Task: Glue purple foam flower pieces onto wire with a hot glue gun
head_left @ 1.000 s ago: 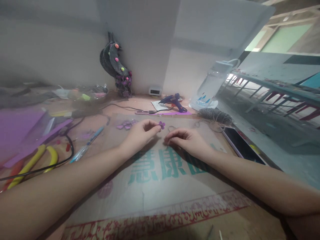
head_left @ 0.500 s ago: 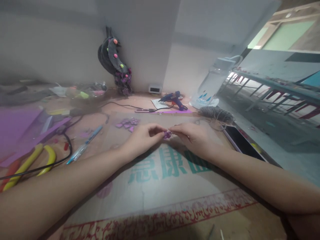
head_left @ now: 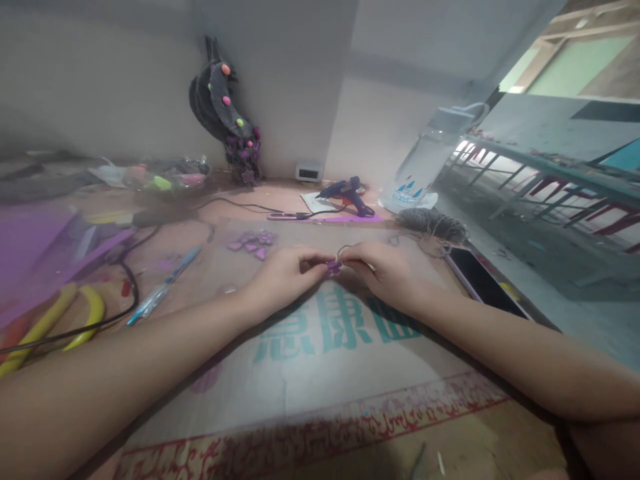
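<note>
My left hand (head_left: 293,277) pinches a small purple flower (head_left: 333,267) between thumb and fingertips. My right hand (head_left: 383,270) meets it from the right, fingers pressed together at the flower's edge. A thin grey strand of yarn (head_left: 342,249) curves up from the right fingertips; the rest of it is hidden by the hand. Beyond my left hand lies a small heap of purple flower pieces (head_left: 254,241). Under both hands is a translucent sheet (head_left: 320,393) with teal characters and a red patterned border.
At the back are a blue glue gun (head_left: 350,195), a water bottle (head_left: 420,160) and a grey crescent ornament (head_left: 220,100) with coloured balls. A grey yarn skein (head_left: 433,225) and a phone (head_left: 483,280) lie right. Left are a pen (head_left: 165,285), yellow-handled scissors (head_left: 90,317) and purple sheets (head_left: 35,247).
My hands, apart at first, have come together at the flower. The left hand brought the flower down and right, and the right fingertips moved up to its edge.
</note>
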The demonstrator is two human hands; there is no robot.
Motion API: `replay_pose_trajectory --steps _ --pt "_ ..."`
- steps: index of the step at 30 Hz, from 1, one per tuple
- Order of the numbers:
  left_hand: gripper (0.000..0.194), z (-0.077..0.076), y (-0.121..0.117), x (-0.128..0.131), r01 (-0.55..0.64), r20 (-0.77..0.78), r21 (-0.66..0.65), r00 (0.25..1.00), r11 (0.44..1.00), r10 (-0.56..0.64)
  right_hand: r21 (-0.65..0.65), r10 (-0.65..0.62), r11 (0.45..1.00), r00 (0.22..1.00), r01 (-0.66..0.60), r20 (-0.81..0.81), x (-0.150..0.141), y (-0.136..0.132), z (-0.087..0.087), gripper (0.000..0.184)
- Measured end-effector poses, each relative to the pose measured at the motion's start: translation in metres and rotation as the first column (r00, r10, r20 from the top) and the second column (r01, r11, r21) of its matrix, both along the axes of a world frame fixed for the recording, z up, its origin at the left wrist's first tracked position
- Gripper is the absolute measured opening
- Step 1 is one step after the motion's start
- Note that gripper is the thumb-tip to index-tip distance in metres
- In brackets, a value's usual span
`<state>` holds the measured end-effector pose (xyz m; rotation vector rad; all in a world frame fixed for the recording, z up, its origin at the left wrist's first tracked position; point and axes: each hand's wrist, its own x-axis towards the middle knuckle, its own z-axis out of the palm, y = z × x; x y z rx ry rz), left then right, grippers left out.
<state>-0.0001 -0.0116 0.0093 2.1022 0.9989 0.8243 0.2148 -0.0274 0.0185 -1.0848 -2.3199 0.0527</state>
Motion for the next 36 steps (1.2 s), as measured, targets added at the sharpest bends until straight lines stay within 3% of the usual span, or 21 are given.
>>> replay_pose_trajectory --steps 7,14,21,36 --pt "0.025 0.0016 -0.0005 0.0005 -0.004 0.030 -0.011 1.000 1.000 0.004 0.045 0.113 0.992 0.992 -0.115 0.049 0.0021 0.0010 -0.0013 0.027" --pt "0.024 0.0010 -0.0005 0.0010 0.004 0.038 0.007 0.999 1.000 -0.004 0.104 0.133 0.985 0.989 -0.138 0.059 0.0035 0.0033 -0.0059 0.026" --pt "0.028 0.0008 -0.0006 0.0002 0.011 0.049 -0.018 0.999 1.000 -0.010 0.045 0.059 0.997 0.997 -0.061 0.050 0.0012 -0.0004 -0.0037 0.026" --pt "0.026 -0.0002 0.0005 0.0001 0.009 0.048 -0.029 0.999 1.000 -0.007 0.129 0.114 0.983 0.986 -0.130 0.124 0.0030 0.0025 -0.0058 0.024"
